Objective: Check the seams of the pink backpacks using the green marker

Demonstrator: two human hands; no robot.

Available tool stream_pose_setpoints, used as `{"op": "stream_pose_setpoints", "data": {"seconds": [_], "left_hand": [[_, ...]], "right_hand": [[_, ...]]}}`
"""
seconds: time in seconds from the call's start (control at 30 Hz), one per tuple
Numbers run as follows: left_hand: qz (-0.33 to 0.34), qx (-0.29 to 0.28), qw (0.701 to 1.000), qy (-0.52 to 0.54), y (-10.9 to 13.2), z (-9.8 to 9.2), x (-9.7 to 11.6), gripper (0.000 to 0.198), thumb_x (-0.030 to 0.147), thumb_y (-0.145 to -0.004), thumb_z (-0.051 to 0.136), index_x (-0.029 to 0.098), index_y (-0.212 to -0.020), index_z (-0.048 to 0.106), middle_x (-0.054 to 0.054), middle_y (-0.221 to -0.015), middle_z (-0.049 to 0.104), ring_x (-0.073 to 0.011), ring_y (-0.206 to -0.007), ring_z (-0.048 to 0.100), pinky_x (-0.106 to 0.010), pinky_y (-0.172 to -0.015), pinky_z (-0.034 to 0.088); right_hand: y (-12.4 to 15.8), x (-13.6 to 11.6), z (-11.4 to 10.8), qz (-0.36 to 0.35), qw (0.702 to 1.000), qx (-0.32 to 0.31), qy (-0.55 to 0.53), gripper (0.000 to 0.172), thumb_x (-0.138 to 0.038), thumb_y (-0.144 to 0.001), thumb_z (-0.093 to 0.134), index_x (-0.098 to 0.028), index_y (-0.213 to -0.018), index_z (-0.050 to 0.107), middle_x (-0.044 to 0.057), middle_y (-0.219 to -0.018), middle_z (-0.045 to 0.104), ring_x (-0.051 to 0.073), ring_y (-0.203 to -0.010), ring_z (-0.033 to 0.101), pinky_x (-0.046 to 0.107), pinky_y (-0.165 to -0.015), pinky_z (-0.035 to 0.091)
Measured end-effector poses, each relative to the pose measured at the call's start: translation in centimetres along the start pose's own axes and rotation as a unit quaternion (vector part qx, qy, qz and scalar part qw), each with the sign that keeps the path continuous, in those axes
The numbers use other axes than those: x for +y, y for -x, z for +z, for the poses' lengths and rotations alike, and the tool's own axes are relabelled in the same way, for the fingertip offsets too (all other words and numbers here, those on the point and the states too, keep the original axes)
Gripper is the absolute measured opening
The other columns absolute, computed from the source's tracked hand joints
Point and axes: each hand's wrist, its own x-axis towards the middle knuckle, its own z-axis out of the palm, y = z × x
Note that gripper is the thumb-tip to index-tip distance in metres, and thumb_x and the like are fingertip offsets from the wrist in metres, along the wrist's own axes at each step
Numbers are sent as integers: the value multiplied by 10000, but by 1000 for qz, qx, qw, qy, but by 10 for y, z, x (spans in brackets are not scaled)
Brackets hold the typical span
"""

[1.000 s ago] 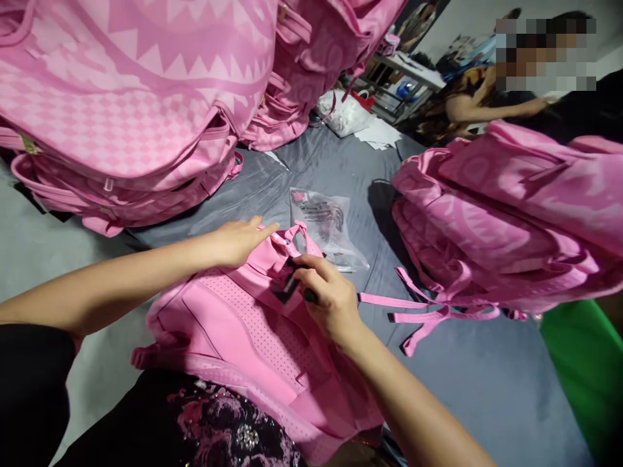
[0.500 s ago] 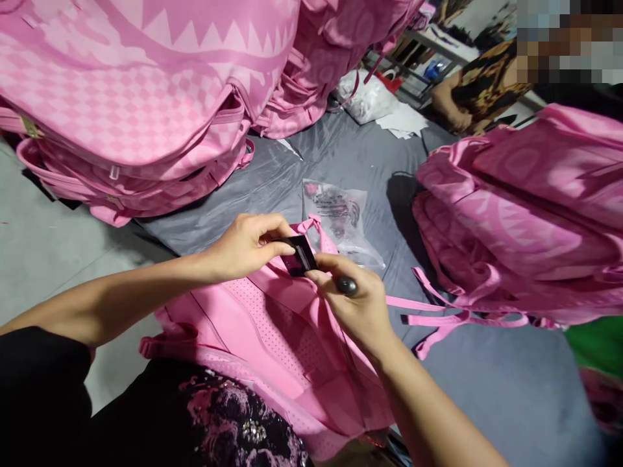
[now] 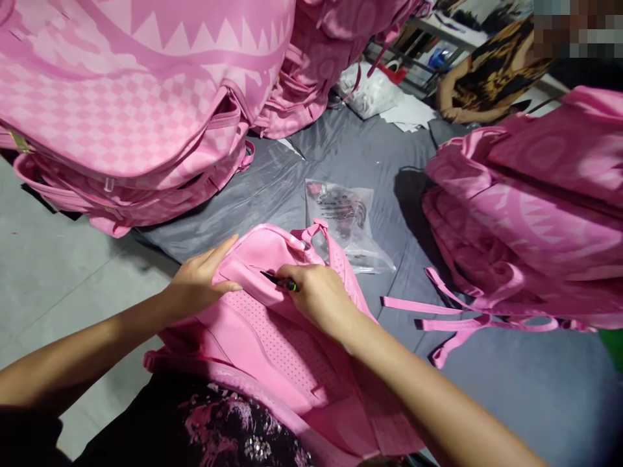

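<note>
A pink backpack [image 3: 272, 337] lies with its dotted back panel up, against the front of my black patterned top. My left hand [image 3: 202, 279] grips its upper left edge, thumb on the panel side and fingers along the rim. My right hand [image 3: 318, 298] is closed around a small tool [image 3: 291, 284] with a black and green handle. The tool's dark narrow tip points left and touches or nearly touches the pink fabric near the top; its exact kind is hidden by my fingers. A printed clear plastic bag [image 3: 348, 224] lies just beyond the backpack.
Large pink backpacks stand at the left [image 3: 136, 117], the back [image 3: 335, 52] and the right [image 3: 545, 201], with loose straps [image 3: 467, 311] trailing over the grey-covered table [image 3: 467, 383]. White papers [image 3: 409, 113] lie near a person [image 3: 496, 78] at the far side.
The black label that both hands held is out of sight. My left hand has moved left and down onto the backpack's edge; my right hand has shifted left and lower, with the tool's tip at the fabric.
</note>
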Motion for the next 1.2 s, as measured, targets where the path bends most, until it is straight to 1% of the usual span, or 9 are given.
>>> {"op": "stream_pose_setpoints", "data": {"seconds": [0.1,0.37,0.5,0.6,0.77,0.87,1.0,1.1,1.2], "left_hand": [[71,60,995,-37,5,5,-3,854,651,-915,528,132,-1558,311,-155,-1476,537,-268,-1285,608,-340,-1073,524],[62,65,995,-44,2,11,-3,841,600,-927,549,192,-1591,230,-133,-1443,576,-271,-1238,641,-354,-983,581],[69,62,994,-58,1,11,-6,815,616,-940,508,162,-1574,268,-147,-1447,569,-270,-1248,634,-348,-991,573],[78,61,993,-60,2,9,-11,839,667,-923,490,122,-1541,333,-171,-1468,540,-272,-1268,620,-328,-1034,540],[-72,-29,996,-41,1,-7,-10,784,625,-910,534,225,-1553,334,-76,-1512,509,-316,-1325,564,-402,-1062,521],[-160,-77,984,-35,-4,-18,-5,824,675,-838,561,412,-1562,269,48,-1534,470,-385,-1258,609,-533,-1019,536],[-182,-80,980,-6,-7,-25,6,873,747,-738,621,662,-1481,169,258,-1537,344,-450,-1260,586,-659,-1029,488],[-148,-70,986,16,-10,-21,8,797,664,-810,623,636,-1485,200,223,-1535,401,-416,-1283,578,-669,-1058,465],[-137,-86,986,48,-11,-21,0,658,596,-855,625,514,-1459,378,129,-1429,583,-345,-1234,628,-607,-1051,504]], "right_hand": [[-3,-7,7,-28,999,-6,46,214,-94,-885,576,-196,-966,746,59,-1014,755,203,-892,687,281,-670,358],[-15,-10,4,-52,993,-82,68,208,-80,-912,532,-172,-906,718,46,-876,734,154,-754,628,300,-626,272],[-22,-15,-4,-60,993,-35,91,200,-181,-956,547,-184,-1096,689,63,-922,736,170,-748,619,301,-601,242],[-36,-27,1,-84,995,-6,62,190,-241,-967,542,-182,-1051,702,68,-904,741,180,-730,623,305,-585,240],[-52,-42,-1,-190,981,12,20,223,-271,-981,528,-159,-1039,712,75,-930,748,203,-853,665,299,-619,336],[-41,-37,-12,-222,971,8,90,275,-167,-1001,445,-121,-1093,700,115,-958,747,221,-934,676,307,-700,427],[-4,-18,-19,-118,974,-61,185,302,-35,-945,426,-87,-988,720,164,-932,751,239,-923,701,336,-750,494],[26,0,-20,-13,974,-84,211,288,-27,-928,446,-95,-1002,716,169,-950,753,268,-935,715,347,-733,512],[58,18,-23,80,978,-37,190,286,-80,-957,440,-134,-1082,691,149,-1002,748,258,-914,721,322,-702,501]]}}
